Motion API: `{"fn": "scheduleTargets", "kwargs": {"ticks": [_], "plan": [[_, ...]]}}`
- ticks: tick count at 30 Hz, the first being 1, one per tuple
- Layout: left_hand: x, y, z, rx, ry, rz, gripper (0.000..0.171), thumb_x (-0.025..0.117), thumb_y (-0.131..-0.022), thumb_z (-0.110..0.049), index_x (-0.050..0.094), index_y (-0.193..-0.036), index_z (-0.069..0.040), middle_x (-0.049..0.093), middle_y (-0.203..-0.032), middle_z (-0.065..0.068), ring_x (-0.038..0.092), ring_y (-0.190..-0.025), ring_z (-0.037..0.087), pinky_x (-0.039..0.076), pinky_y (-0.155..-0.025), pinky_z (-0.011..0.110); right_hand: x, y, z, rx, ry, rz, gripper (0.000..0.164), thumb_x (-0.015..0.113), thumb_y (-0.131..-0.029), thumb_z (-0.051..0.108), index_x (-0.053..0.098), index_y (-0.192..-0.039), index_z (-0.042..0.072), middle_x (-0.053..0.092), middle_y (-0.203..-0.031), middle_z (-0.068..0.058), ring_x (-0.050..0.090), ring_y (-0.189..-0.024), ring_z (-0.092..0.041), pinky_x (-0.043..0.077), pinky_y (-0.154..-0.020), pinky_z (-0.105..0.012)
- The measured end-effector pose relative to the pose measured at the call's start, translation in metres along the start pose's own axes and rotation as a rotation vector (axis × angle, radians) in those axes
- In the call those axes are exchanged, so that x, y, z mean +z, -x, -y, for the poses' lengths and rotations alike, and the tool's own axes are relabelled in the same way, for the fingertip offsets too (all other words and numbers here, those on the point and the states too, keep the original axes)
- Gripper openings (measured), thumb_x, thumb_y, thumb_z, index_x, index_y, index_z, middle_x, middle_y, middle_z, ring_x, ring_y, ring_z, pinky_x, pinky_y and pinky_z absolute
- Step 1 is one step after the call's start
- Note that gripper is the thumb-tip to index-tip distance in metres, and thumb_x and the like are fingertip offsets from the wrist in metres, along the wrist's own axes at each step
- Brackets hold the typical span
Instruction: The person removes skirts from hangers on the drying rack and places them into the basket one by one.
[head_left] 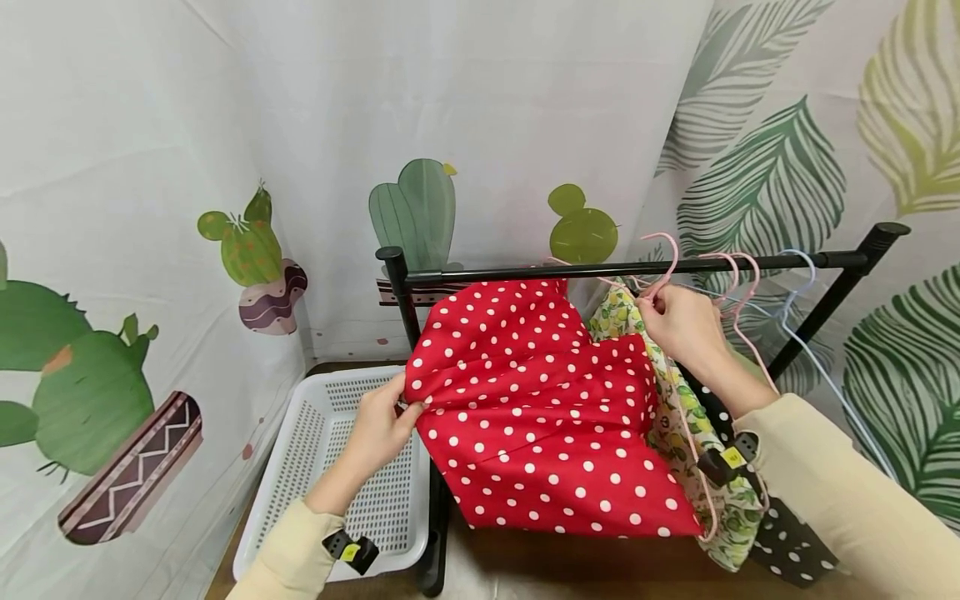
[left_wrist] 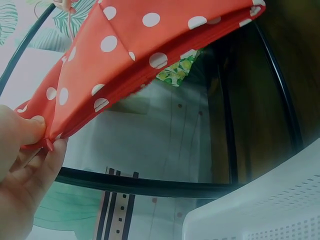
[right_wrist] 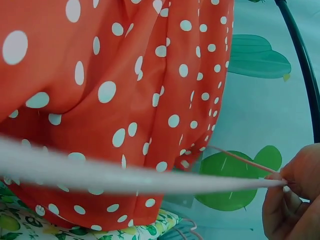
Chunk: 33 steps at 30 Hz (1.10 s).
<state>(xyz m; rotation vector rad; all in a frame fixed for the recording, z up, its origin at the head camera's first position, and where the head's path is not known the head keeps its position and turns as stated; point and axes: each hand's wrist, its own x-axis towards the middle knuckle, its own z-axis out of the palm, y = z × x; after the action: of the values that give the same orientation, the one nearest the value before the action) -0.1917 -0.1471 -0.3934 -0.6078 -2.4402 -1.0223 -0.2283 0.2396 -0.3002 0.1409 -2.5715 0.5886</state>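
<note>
- Red cloth w/ white polka dots (head_left: 532, 433): btwn L hand (head_left: 382, 425) & R hand (head_left: 682, 325), just below blk tubular rail (head_left: 525, 272).
- L hand pinching cloth's L edge, nr white perforated plastic basket (head_left: 300, 450).
- R hand gripping thin pink hanger (right_wrist: 150, 178) at neck; cloth to its L, green-and-yellow lemon-print fabric (head_left: 727, 523) behind.

a black clothes rack (head_left: 487, 274) stood before a white curtain (head_left: 525, 100) printed with cacti (head_left: 431, 208). a white perforated basket (head_left: 315, 442) lay low beside the rack's left end. below the right half of the rack hung a lemon-print cloth (head_left: 729, 529) and, further right, a black dotted cloth (head_left: 791, 542). two pink hangers (head_left: 756, 271) and a blue hanger (head_left: 812, 271) hooked over the rack near its right end, a leaf-print curtain (head_left: 765, 183) behind.
</note>
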Motion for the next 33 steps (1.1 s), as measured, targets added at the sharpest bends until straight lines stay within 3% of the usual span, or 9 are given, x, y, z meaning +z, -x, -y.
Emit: {"fn": "scheduleTargets", "kwargs": {"ticks": [11, 18, 33], "plan": [[-0.0022, -0.0030, 0.0028, -0.013, 0.014, -0.048, 0.028, 0.067, -0.079, 0.000, 0.058, -0.103, -0.009, 0.065, -0.086, 0.001, 0.056, -0.068, 0.009, 0.049, -0.053, 0.021, 0.0023, -0.0011, -0.0027, 0.000, -0.028, 0.012, 0.039, 0.053, -0.090, 0.018, 0.046, -0.054, 0.009, 0.036, -0.043, 0.001, 0.033, -0.039, -0.016, 0.020, -0.039, -0.026], [-0.0054, -0.0076, -0.0021, 0.039, 0.014, -0.107, 0.026, 0.067, -0.078, 0.002, 0.058, -0.100, -0.007, 0.066, -0.085, 0.005, 0.059, -0.067, 0.011, 0.049, -0.053, 0.022, 0.0027, -0.0022, -0.0041, 0.018, -0.033, 0.015, 0.036, 0.052, -0.091, 0.018, 0.051, -0.057, 0.007, 0.040, -0.045, -0.001, 0.036, -0.040, -0.017, 0.021, -0.039, -0.027], [-0.0072, -0.0042, -0.0007, -0.040, 0.039, -0.154, 0.025, 0.066, -0.078, 0.002, 0.060, -0.100, -0.007, 0.068, -0.089, 0.006, 0.062, -0.070, 0.013, 0.051, -0.056, 0.024, -0.0001, -0.0050, -0.0092, 0.065, -0.018, 0.018, 0.042, 0.048, -0.092, 0.023, 0.042, -0.053, 0.009, 0.035, -0.042, 0.002, 0.036, -0.040, -0.018, 0.024, -0.042, -0.029]]}}
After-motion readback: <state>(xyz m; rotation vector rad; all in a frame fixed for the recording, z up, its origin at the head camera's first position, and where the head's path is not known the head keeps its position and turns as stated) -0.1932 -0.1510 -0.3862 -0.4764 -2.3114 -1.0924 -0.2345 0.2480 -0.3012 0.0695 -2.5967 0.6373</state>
